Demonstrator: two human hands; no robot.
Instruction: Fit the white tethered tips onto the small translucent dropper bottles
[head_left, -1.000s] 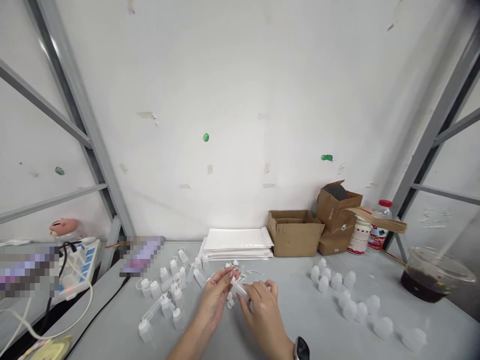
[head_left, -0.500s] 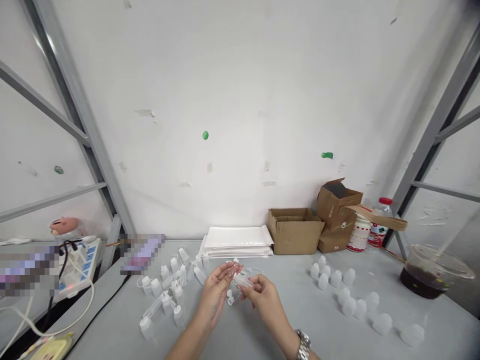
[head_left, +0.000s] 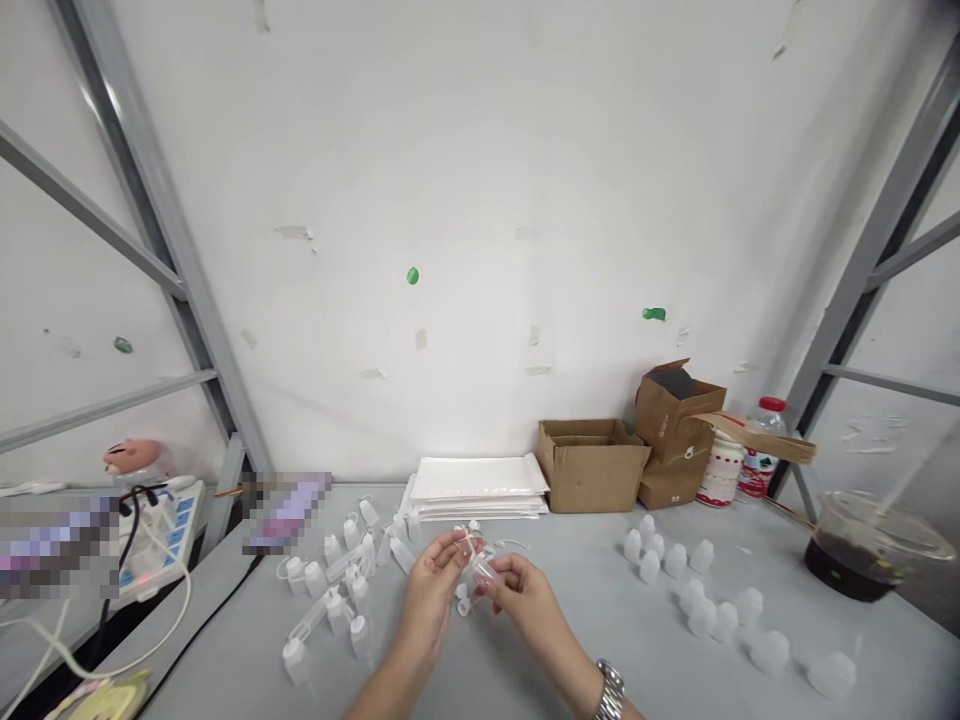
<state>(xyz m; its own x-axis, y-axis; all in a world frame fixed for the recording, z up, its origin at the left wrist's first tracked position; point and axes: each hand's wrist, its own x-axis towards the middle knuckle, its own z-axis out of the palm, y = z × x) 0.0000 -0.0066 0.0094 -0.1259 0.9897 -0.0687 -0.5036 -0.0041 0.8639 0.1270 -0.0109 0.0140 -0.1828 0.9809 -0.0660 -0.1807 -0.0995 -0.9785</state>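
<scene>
A small clear plastic squeeze bottle (head_left: 482,571) is held tilted between my two hands over the table. The fingers of my right hand (head_left: 523,592) are wrapped around its body. At its upper left end, my left hand (head_left: 433,580) pinches the white cap with a thin strap (head_left: 469,541); the fingertips partly hide it. Loose white caps (head_left: 463,600) lie on the table just below and behind my hands. To the left stand and lie several capped squeeze bottles (head_left: 337,612). Several frosted bottles without caps (head_left: 701,615) stand to the right.
White flat packets (head_left: 480,480) are stacked against the wall, beside an open cardboard box (head_left: 596,475) and a brown paper bag (head_left: 675,440). A plastic bowl of dark liquid (head_left: 855,560) sits at the right edge. A power strip (head_left: 161,545) and cables lie at the left.
The fingers of my left hand have shifted at the cap end, and the strap shows more plainly. The bottle has tilted slightly more downward in my right hand. The view has moved a little.
</scene>
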